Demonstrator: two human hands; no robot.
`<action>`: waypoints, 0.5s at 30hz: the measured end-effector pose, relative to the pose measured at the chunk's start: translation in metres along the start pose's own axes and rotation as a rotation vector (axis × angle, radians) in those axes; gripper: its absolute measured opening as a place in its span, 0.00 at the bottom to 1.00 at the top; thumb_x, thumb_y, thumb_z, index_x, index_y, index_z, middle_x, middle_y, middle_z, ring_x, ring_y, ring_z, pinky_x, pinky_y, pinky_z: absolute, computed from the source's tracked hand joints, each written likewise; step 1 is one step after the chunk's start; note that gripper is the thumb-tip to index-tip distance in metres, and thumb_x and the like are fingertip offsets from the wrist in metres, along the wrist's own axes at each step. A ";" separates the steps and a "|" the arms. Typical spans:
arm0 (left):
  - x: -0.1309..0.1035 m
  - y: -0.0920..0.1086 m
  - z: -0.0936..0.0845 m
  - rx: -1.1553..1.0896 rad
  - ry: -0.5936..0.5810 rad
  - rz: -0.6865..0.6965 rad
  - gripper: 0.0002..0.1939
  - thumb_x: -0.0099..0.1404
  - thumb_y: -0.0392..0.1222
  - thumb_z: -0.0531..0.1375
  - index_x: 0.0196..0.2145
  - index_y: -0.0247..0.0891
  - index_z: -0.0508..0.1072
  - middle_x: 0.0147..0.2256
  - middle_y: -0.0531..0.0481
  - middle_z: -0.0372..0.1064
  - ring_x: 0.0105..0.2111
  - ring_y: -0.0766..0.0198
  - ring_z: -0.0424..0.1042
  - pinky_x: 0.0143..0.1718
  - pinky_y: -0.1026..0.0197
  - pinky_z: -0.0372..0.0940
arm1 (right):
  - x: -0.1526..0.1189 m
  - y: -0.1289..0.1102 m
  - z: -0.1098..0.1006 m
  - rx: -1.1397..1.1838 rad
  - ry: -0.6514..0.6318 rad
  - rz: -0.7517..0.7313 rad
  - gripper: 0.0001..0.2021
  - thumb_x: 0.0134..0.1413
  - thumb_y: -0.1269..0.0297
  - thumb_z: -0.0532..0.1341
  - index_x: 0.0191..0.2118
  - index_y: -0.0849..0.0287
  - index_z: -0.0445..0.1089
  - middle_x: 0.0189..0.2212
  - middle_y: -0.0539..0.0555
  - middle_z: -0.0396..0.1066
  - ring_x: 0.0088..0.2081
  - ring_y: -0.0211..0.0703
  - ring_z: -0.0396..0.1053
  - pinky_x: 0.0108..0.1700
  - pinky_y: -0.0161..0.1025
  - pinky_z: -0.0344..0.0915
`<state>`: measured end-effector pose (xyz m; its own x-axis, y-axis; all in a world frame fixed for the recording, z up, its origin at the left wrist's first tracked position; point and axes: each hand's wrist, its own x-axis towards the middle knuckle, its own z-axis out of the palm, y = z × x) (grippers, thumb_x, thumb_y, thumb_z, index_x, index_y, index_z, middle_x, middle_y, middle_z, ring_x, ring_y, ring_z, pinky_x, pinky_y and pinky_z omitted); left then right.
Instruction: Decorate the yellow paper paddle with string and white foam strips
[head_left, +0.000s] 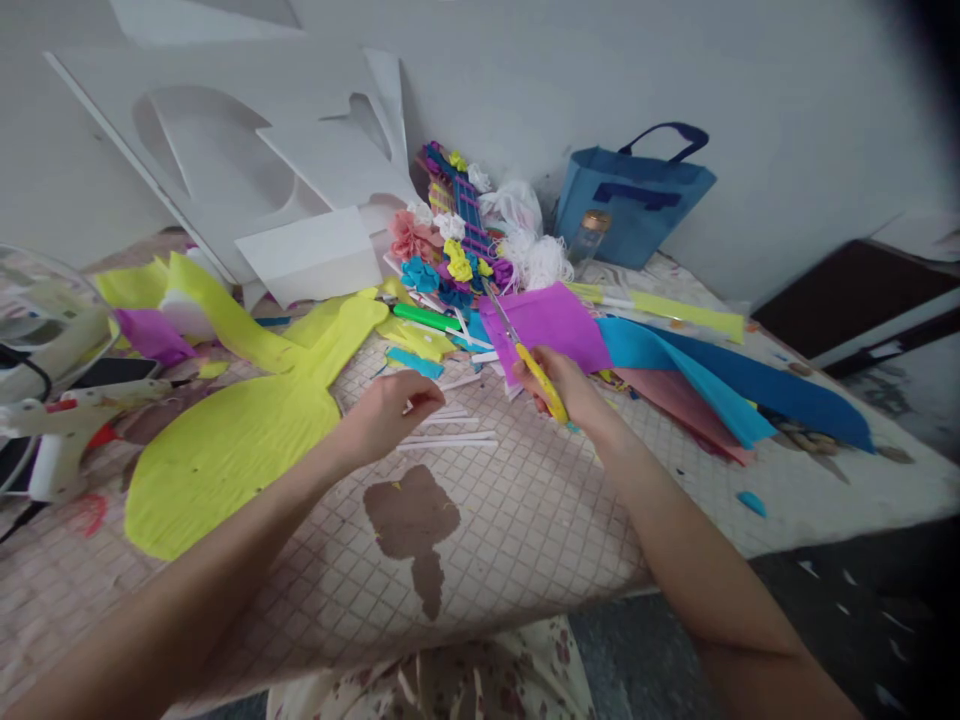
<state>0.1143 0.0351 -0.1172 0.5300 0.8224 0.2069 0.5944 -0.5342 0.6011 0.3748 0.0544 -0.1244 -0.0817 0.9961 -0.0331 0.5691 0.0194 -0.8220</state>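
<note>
My right hand [566, 385] grips a pair of scissors with yellow handles [545, 383]; the blades point up and away, over a purple sheet of crepe paper [559, 320]. My left hand [394, 410] is closed in a pinch above the table, and whatever its fingertips hold, if anything, is hidden. Beside and below it lie several thin white strips [450, 440]. Left of that hand rests a large yellow cut-out [225, 455] with a round body and a narrow neck.
Behind are crumpled paper flowers [457, 260], a green cutter [427, 317], a blue bag [634, 205], a jar [590, 235] and white boards [307, 255]. Blue paper [780, 385] lies right. A white glue gun [64, 440] lies left. A brown stain [412, 510] marks the tablecloth.
</note>
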 end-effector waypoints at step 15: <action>-0.007 0.014 0.023 0.160 -0.135 0.005 0.05 0.59 0.32 0.62 0.34 0.37 0.70 0.34 0.49 0.70 0.33 0.62 0.70 0.35 0.61 0.64 | -0.002 -0.001 0.000 0.010 0.002 -0.022 0.21 0.48 0.44 0.62 0.30 0.55 0.56 0.16 0.43 0.58 0.12 0.33 0.58 0.12 0.31 0.55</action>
<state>0.1328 0.0173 -0.1277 0.6032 0.7915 0.0981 0.6739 -0.5716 0.4681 0.3741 0.0520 -0.1236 -0.0922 0.9957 -0.0137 0.5587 0.0404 -0.8284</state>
